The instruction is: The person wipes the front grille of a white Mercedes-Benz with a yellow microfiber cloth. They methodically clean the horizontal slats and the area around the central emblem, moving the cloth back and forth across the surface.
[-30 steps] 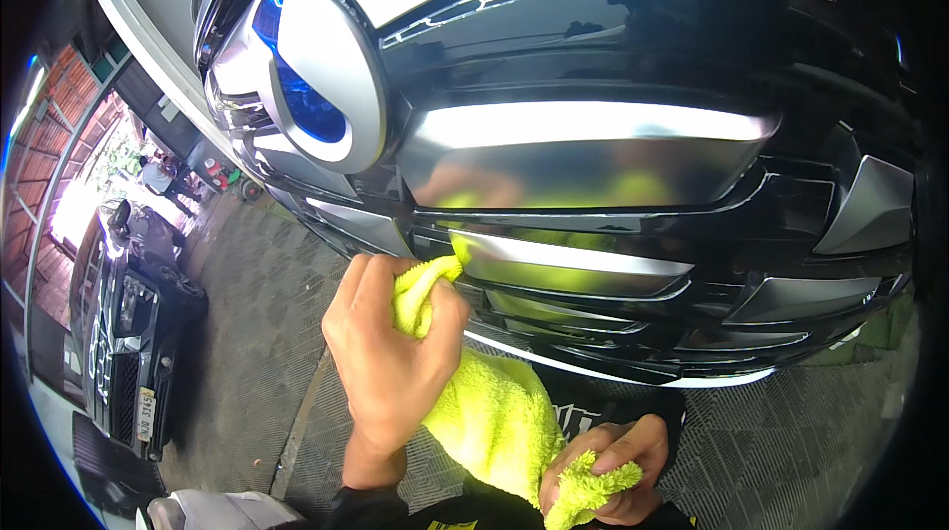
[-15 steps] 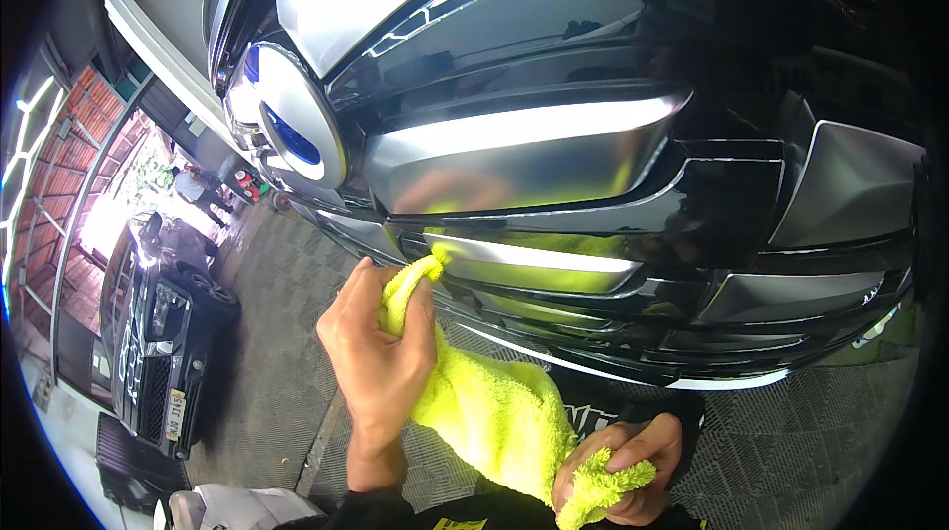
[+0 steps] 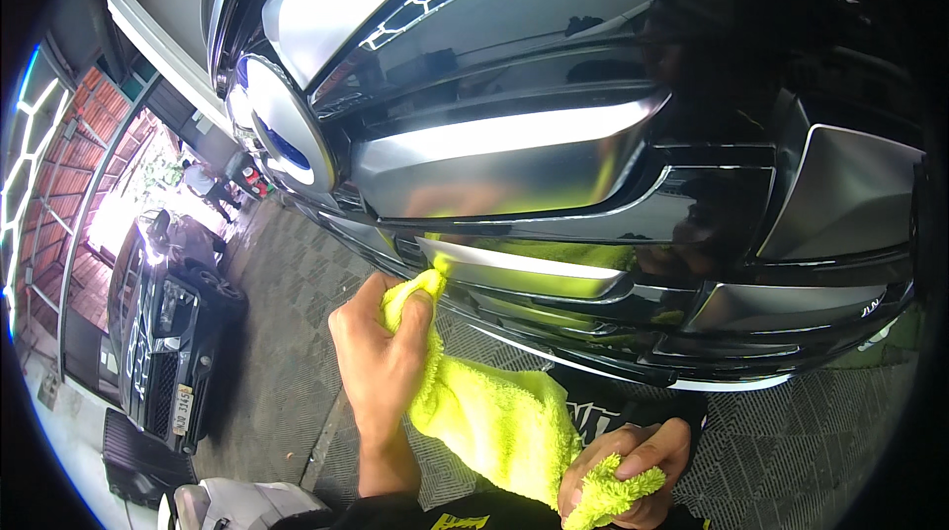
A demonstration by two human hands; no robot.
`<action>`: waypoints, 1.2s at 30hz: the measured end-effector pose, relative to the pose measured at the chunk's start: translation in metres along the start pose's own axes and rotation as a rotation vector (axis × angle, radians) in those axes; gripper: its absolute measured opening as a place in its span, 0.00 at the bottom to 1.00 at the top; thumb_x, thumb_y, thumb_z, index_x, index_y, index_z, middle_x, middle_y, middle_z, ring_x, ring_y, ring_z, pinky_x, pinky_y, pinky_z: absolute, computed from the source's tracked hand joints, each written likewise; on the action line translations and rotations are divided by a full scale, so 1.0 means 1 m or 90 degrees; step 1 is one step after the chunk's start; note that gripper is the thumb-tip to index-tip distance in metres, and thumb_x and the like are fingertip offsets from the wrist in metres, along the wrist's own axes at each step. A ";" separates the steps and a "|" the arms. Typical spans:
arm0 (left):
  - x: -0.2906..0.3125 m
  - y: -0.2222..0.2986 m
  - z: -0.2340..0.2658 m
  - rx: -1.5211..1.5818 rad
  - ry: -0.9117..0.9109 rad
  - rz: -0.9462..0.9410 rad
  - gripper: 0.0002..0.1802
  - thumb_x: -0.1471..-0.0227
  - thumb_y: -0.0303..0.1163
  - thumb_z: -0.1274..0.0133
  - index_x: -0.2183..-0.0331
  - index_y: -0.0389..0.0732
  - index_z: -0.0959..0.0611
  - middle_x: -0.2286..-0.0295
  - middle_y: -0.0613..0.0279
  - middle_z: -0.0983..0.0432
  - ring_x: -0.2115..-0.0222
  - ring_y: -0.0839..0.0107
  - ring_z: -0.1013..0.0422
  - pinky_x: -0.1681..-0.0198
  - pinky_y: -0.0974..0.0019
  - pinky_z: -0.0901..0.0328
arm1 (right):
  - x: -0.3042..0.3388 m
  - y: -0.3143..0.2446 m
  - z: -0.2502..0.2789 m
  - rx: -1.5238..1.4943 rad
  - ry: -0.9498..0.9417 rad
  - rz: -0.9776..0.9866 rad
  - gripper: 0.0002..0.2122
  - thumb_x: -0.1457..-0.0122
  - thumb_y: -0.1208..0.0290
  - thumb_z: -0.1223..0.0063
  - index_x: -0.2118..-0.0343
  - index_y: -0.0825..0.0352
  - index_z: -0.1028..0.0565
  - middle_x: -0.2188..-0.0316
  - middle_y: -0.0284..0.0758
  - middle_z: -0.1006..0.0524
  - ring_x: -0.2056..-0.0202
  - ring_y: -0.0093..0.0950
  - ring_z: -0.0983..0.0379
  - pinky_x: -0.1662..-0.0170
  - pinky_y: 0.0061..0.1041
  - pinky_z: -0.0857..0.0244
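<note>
A fluffy yellow-green microfiber cloth [image 3: 504, 411] stretches between my two hands. My left hand [image 3: 381, 352] pinches one end, and a bunched tip of the cloth pokes up past the fingers against the edge of a silver trim piece [image 3: 524, 268] low on a glossy black car front [image 3: 514, 204]. Lower right, my right hand [image 3: 633, 466] is closed round the other end, with a tuft sticking out between the fingers. A wider silver trim panel [image 3: 504, 169] lies above, mirroring the cloth's colour.
A round badge [image 3: 282, 125] sits at the panel's upper left. More silver trim [image 3: 850, 194] is at the right. Another dark car [image 3: 173, 332] stands at the left on the grey patterned floor [image 3: 267, 332]. Farther back a person [image 3: 206, 186] stands near the bright opening.
My view has shifted slightly, and the car front sits a little farther left in it. Both hands keep their hold on the cloth, its tip still at the silver trim.
</note>
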State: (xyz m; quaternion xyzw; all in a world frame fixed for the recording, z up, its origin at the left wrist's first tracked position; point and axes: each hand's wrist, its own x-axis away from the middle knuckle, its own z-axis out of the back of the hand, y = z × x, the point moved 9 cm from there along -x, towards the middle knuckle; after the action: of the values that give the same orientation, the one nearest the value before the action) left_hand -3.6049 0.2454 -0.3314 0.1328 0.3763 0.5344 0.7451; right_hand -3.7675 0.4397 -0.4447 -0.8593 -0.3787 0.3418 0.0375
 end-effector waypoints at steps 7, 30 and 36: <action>0.018 0.038 0.009 -0.078 0.155 -0.281 0.08 0.52 0.22 0.37 0.66 0.32 0.15 0.75 0.55 0.21 0.82 0.65 0.28 0.75 0.64 0.35 | 0.002 -0.001 0.003 0.009 0.013 -0.014 0.20 0.36 0.69 0.33 0.52 0.73 0.34 0.65 0.47 0.22 0.70 0.30 0.21 0.67 0.27 0.23; 0.016 0.049 0.006 -0.132 0.130 -0.432 0.11 0.55 0.22 0.33 0.65 0.36 0.14 0.74 0.58 0.20 0.80 0.61 0.24 0.73 0.63 0.30 | 0.010 -0.002 0.004 0.001 0.008 -0.015 0.20 0.35 0.71 0.35 0.50 0.73 0.34 0.63 0.47 0.22 0.68 0.32 0.20 0.66 0.29 0.22; 0.014 0.044 0.007 -0.132 0.050 -0.337 0.08 0.52 0.23 0.35 0.66 0.35 0.14 0.78 0.54 0.21 0.82 0.61 0.25 0.77 0.63 0.32 | 0.010 -0.003 0.003 -0.012 -0.004 -0.006 0.20 0.35 0.73 0.35 0.50 0.74 0.35 0.63 0.49 0.23 0.68 0.33 0.20 0.67 0.30 0.21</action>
State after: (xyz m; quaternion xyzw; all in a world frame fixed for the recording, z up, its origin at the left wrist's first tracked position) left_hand -3.6285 0.2762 -0.3061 -0.0675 0.3699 0.3619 0.8530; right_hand -3.7664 0.4482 -0.4522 -0.8569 -0.3857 0.3407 0.0299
